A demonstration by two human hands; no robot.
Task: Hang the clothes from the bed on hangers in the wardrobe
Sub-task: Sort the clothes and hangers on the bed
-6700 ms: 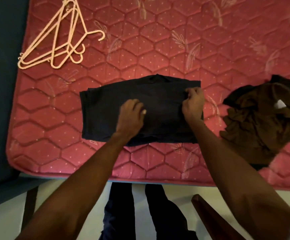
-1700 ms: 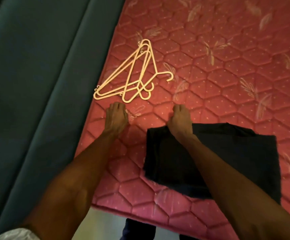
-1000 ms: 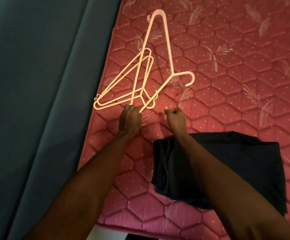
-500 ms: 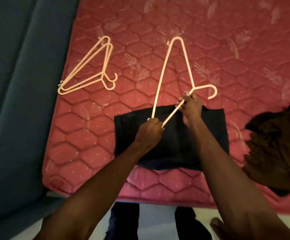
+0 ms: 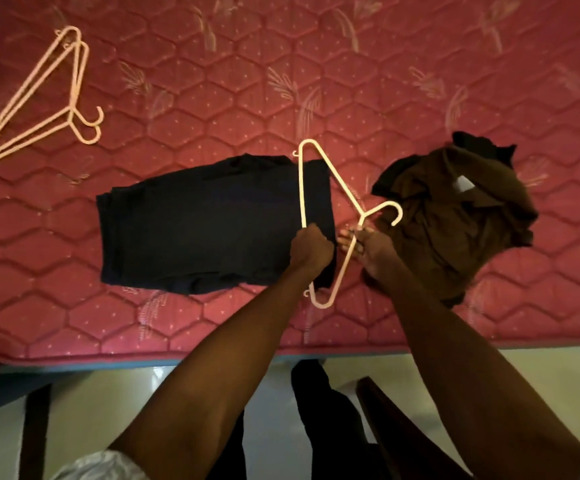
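Both hands' grip curled on thin plastic hanger (image 5: 330,188): left hand (image 5: 311,249), right hand (image 5: 368,245); folded dark cloth (image 5: 205,226) beneath.

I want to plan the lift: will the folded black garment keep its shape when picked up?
Probably not. The folded black garment looks like soft cloth lying flat on the mattress, so it would likely sag and unfold. It seems light, and the thin hanger should carry it.

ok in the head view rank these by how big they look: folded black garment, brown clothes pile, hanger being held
1. folded black garment, largest
2. brown clothes pile, not much smaller, partly behind the right arm
3. held hanger, thin frame, least area
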